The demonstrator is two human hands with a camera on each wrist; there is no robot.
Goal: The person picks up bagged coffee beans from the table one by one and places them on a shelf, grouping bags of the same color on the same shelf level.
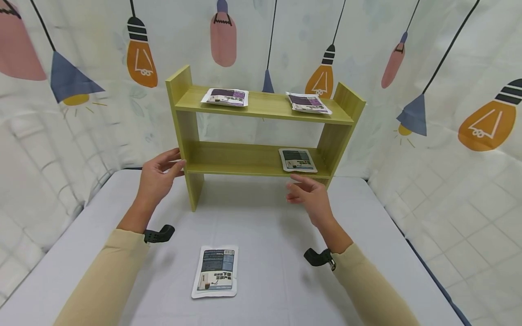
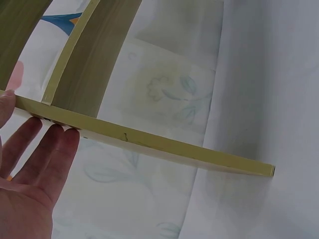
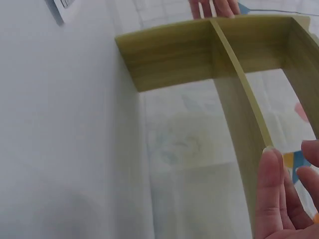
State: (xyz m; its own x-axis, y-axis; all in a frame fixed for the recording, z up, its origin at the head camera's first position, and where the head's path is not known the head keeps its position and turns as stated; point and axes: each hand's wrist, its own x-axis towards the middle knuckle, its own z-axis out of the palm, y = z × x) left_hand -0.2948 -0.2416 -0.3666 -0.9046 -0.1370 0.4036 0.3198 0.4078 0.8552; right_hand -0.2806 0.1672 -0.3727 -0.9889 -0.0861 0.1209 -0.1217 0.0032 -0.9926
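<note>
A wooden two-tier shelf (image 1: pixel 244 161) stands on the white-covered table. My left hand (image 1: pixel 158 175) is at its left side panel (image 2: pixel 149 142); the fingers touch the outer face and the thumb reaches the front edge. My right hand (image 1: pixel 307 197), fingers loosely extended and holding nothing, has a fingertip at the front edge of the lower board (image 3: pixel 241 94). Just above that hand, a white pouch with a dark label (image 1: pixel 298 160) lies at the right of the lower board. A similar pouch (image 1: pixel 216 271) lies flat on the table in front.
On the upper board lie two purple-labelled pouches, one left (image 1: pixel 225 97) and one right (image 1: pixel 308 103). A curtain printed with lamps and bulbs (image 1: pixel 248 40) hangs behind the shelf and along the sides. The table (image 1: pixel 261 253) extends around the shelf.
</note>
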